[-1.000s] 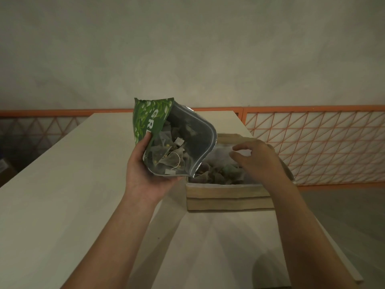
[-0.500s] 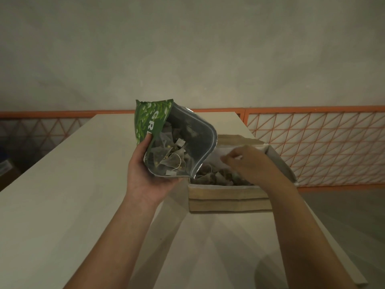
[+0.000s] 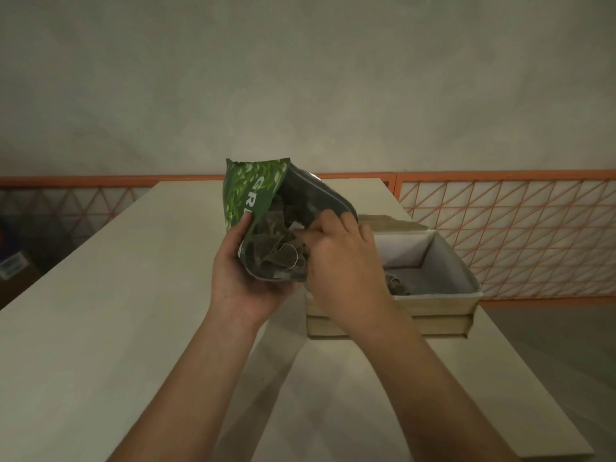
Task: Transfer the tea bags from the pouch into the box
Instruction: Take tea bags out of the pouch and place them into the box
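Observation:
My left hand [image 3: 236, 278] grips a green tea pouch [image 3: 253, 191] from below and holds it tilted, with its open mouth facing me and to the right. Several tea bags [image 3: 270, 255] with strings lie inside it. My right hand [image 3: 340, 261] reaches into the pouch mouth, thumb and fingers bunched in a pinch on a tea bag there. Just right of the pouch, an open cardboard box [image 3: 433, 305] with a white lining stands on the table. A few tea bags [image 3: 396, 285] show in the box; my right hand hides its left part.
The long pale table [image 3: 116, 328] runs away from me, with the box near its right edge. An orange lattice railing [image 3: 500, 235] runs behind and to the right. A dim item sits on the floor at far left [image 3: 13, 265].
My right hand has left the box and moved left into the pouch mouth. The left hand and the pouch have held nearly still.

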### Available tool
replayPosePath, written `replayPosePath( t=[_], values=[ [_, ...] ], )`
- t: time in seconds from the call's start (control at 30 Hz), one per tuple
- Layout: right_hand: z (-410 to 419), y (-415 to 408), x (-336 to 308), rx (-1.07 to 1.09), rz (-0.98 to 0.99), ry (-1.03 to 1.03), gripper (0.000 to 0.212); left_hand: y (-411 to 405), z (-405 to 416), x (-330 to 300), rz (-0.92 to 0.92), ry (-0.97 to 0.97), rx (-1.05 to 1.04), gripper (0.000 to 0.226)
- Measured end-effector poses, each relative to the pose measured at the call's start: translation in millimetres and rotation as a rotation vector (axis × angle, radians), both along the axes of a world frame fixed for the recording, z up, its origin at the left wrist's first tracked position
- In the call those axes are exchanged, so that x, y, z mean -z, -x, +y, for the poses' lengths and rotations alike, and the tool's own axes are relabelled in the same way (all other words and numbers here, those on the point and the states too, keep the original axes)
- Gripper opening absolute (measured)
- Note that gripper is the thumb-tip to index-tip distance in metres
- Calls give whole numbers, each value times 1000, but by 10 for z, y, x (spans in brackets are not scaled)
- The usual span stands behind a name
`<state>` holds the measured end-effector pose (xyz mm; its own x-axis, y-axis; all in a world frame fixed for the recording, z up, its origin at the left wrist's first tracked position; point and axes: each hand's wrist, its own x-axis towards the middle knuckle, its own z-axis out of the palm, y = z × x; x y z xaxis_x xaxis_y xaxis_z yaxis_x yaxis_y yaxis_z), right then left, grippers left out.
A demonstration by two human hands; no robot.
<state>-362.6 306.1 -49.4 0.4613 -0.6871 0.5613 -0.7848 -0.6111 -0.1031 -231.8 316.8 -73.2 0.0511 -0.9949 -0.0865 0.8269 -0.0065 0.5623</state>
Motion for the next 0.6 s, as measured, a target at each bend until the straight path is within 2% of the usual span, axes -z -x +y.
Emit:
replayPosePath(
  t=[0.07,0.23,0.4,0.6],
  values=[
    [21,-36,-5,54,40,-42,39,-6,-1,5,-11,-19,-17,48],
    [-27,-76,27,125,23,-76,22,0,3,-1,-18,15,-1,51],
    [-16,47,-14,24,-191,-130,4,-8,14,-2,-14,18,22,47],
    [-15,266,-137,-96,-443,-165,14,-14,3,-2,3,8,44,48]
  ],
)
